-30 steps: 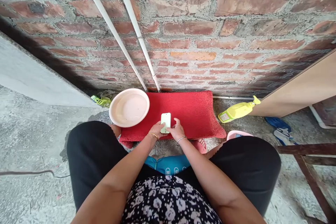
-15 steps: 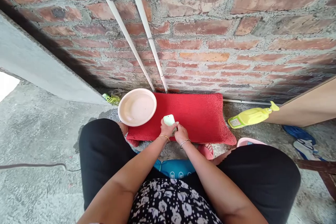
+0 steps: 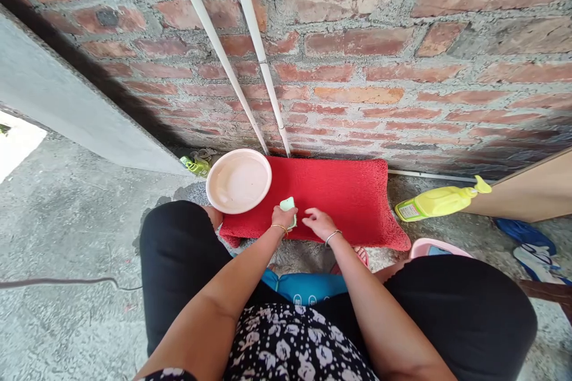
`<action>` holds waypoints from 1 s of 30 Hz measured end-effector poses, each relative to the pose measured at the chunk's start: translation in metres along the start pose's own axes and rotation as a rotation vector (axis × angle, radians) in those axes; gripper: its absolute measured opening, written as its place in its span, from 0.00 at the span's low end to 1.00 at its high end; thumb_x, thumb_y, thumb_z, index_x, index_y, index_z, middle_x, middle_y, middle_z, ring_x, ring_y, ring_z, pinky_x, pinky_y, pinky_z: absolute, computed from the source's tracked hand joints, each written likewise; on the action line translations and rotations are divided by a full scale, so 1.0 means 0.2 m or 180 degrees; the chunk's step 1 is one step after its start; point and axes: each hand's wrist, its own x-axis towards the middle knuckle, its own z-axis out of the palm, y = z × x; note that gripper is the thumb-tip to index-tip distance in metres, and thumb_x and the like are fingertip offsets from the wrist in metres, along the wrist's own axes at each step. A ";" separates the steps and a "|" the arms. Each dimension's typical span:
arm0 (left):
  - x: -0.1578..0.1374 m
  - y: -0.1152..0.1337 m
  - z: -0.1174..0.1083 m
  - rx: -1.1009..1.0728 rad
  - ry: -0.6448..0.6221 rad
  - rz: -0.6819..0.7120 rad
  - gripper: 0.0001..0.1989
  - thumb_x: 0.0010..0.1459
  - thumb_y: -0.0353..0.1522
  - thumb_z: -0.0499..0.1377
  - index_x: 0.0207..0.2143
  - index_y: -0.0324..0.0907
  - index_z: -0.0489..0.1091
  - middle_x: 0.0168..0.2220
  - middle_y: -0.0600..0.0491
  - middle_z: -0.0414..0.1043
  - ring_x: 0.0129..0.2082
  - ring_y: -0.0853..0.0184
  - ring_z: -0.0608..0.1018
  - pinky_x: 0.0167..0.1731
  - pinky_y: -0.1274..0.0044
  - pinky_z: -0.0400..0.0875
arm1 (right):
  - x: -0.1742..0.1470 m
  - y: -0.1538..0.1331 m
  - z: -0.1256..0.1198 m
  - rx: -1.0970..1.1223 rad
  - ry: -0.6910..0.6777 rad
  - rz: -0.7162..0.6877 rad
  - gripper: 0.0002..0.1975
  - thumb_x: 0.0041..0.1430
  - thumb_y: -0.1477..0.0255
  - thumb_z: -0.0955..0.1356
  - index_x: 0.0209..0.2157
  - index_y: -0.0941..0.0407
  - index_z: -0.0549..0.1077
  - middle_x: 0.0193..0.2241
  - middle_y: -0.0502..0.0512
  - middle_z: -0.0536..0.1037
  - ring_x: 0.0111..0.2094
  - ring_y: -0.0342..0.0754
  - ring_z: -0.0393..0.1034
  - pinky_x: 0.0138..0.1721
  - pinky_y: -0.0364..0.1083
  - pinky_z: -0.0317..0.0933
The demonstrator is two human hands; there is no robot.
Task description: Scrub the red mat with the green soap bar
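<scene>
My left hand (image 3: pixel 284 216) is closed around a light green flat case (image 3: pixel 288 203), which has rounded corners and looks like a phone case. Fingers and thumb cover part of it. To its right, my right hand (image 3: pixel 320 224) is apart from the case, with its fingers bent, spread and holding nothing. Both hands are over a red cloth (image 3: pixel 335 190) that drapes a low surface. On the cloth's left end stands a pale pink basin (image 3: pixel 216 181), with what appears to be water in it.
A yellow pump bottle (image 3: pixel 435 202) is right of the cloth, near a pink container (image 3: pixel 417 248) partly hidden by my knee. Behind the basin lies a green bottle (image 3: pixel 196 165). A brick wall (image 3: pixel 357 74) with two white pipes (image 3: pixel 257 30) rises behind. A cable (image 3: pixel 67 281) crosses the floor.
My right hand has let go of the light green case and moved away to the right. My left hand keeps hold of it. The view has shifted slightly.
</scene>
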 end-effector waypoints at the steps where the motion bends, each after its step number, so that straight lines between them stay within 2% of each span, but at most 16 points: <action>1: 0.02 0.01 -0.02 0.0172 0.0067 0.0032 0.29 0.47 0.45 0.62 0.48 0.39 0.62 0.40 0.44 0.75 0.34 0.62 0.78 0.28 0.75 0.70 | 0.01 0.05 -0.06 -0.0152 0.0246 0.0286 0.15 0.55 0.66 0.66 0.45 0.52 0.71 0.38 0.52 0.76 0.40 0.46 0.70 0.42 0.43 0.60; 4: 0.07 0.05 -0.11 0.0781 0.0253 0.0160 0.27 0.48 0.47 0.60 0.45 0.39 0.64 0.44 0.42 0.74 0.43 0.58 0.77 0.36 0.73 0.70 | 0.03 0.25 -0.21 -0.0480 0.0936 0.1217 0.16 0.57 0.65 0.64 0.45 0.56 0.70 0.44 0.62 0.73 0.45 0.51 0.69 0.43 0.47 0.60; 6: 0.09 0.08 -0.16 0.1233 0.0283 0.0260 0.27 0.48 0.49 0.59 0.45 0.40 0.64 0.46 0.41 0.73 0.47 0.56 0.75 0.40 0.71 0.68 | 0.04 0.36 -0.27 -0.0451 0.0976 0.1684 0.19 0.57 0.62 0.64 0.45 0.59 0.69 0.44 0.66 0.72 0.45 0.55 0.69 0.42 0.49 0.62; 8: 0.10 0.11 -0.19 0.1629 0.0331 0.0433 0.28 0.48 0.49 0.58 0.47 0.41 0.63 0.47 0.40 0.72 0.49 0.54 0.73 0.43 0.69 0.66 | 0.05 0.43 -0.27 -0.0418 0.0888 0.1928 0.21 0.56 0.59 0.64 0.45 0.61 0.69 0.44 0.69 0.72 0.45 0.57 0.69 0.41 0.50 0.62; 11: 0.11 0.14 -0.18 0.1907 0.0636 0.0797 0.29 0.50 0.45 0.58 0.50 0.39 0.59 0.48 0.39 0.69 0.52 0.53 0.71 0.48 0.68 0.64 | 0.06 0.47 -0.24 -0.0509 0.0792 0.1911 0.22 0.57 0.59 0.63 0.47 0.60 0.68 0.47 0.70 0.69 0.46 0.58 0.69 0.41 0.52 0.62; 13: 0.12 0.16 -0.14 0.1861 0.0902 0.0843 0.30 0.51 0.43 0.57 0.52 0.37 0.56 0.50 0.37 0.66 0.52 0.53 0.70 0.48 0.69 0.63 | 0.08 0.47 -0.24 -0.0557 0.0684 0.1847 0.21 0.58 0.60 0.63 0.47 0.59 0.67 0.47 0.69 0.69 0.46 0.57 0.69 0.42 0.52 0.62; 17: 0.09 0.19 0.04 0.1637 0.1058 0.0323 0.30 0.52 0.42 0.57 0.52 0.34 0.55 0.51 0.34 0.61 0.49 0.52 0.71 0.45 0.68 0.65 | 0.11 0.48 -0.27 -0.0608 0.0499 0.1811 0.21 0.57 0.61 0.64 0.48 0.59 0.67 0.45 0.68 0.70 0.48 0.57 0.68 0.43 0.51 0.62; 19: 0.04 0.21 0.15 0.1662 0.0890 0.0310 0.30 0.51 0.41 0.57 0.51 0.34 0.55 0.50 0.34 0.61 0.47 0.52 0.72 0.44 0.69 0.65 | 0.11 0.47 -0.28 -0.0598 0.0473 0.1831 0.21 0.57 0.62 0.64 0.49 0.59 0.67 0.45 0.69 0.70 0.48 0.57 0.68 0.43 0.52 0.62; 20: 0.00 0.22 0.20 0.1723 0.0721 0.0458 0.30 0.50 0.41 0.58 0.51 0.34 0.55 0.50 0.35 0.61 0.47 0.53 0.72 0.43 0.69 0.65 | 0.11 0.47 -0.28 -0.0593 0.0475 0.1844 0.22 0.57 0.62 0.64 0.49 0.59 0.66 0.46 0.69 0.70 0.48 0.57 0.68 0.43 0.52 0.62; 22: -0.06 0.24 0.30 0.1857 0.0221 0.0954 0.30 0.48 0.41 0.60 0.50 0.35 0.56 0.50 0.37 0.61 0.47 0.55 0.72 0.44 0.71 0.65 | 0.11 0.47 -0.28 -0.0592 0.0491 0.1858 0.23 0.57 0.61 0.64 0.51 0.59 0.65 0.47 0.69 0.69 0.48 0.57 0.67 0.43 0.52 0.62; 24: -0.10 0.28 0.35 0.1893 -0.0175 0.1369 0.30 0.47 0.42 0.61 0.50 0.37 0.57 0.49 0.39 0.62 0.47 0.56 0.72 0.45 0.72 0.64 | 0.10 0.47 -0.27 -0.0579 0.0503 0.1837 0.23 0.58 0.61 0.64 0.51 0.59 0.65 0.48 0.69 0.69 0.49 0.57 0.67 0.43 0.52 0.62; 25: -0.10 0.30 0.35 0.1872 -0.0227 0.1478 0.31 0.47 0.42 0.61 0.50 0.38 0.57 0.49 0.40 0.62 0.47 0.57 0.71 0.45 0.73 0.64 | 0.10 0.47 -0.27 -0.0568 0.0506 0.1825 0.23 0.58 0.62 0.64 0.51 0.59 0.65 0.48 0.69 0.68 0.49 0.57 0.67 0.44 0.52 0.62; 27: -0.05 0.35 0.29 0.1793 -0.0001 0.1456 0.33 0.49 0.41 0.60 0.53 0.37 0.54 0.50 0.39 0.62 0.48 0.57 0.71 0.45 0.73 0.63 | 0.09 0.46 -0.27 -0.0540 0.0515 0.1809 0.22 0.58 0.62 0.64 0.51 0.59 0.65 0.48 0.69 0.68 0.48 0.57 0.67 0.44 0.52 0.62; 30: 0.09 0.40 0.14 0.1696 0.0547 0.0923 0.35 0.51 0.41 0.58 0.57 0.36 0.49 0.50 0.37 0.61 0.46 0.55 0.72 0.44 0.70 0.64 | 0.09 0.45 -0.27 -0.0492 0.0558 0.1791 0.22 0.58 0.62 0.64 0.51 0.59 0.65 0.47 0.69 0.69 0.48 0.57 0.68 0.44 0.52 0.62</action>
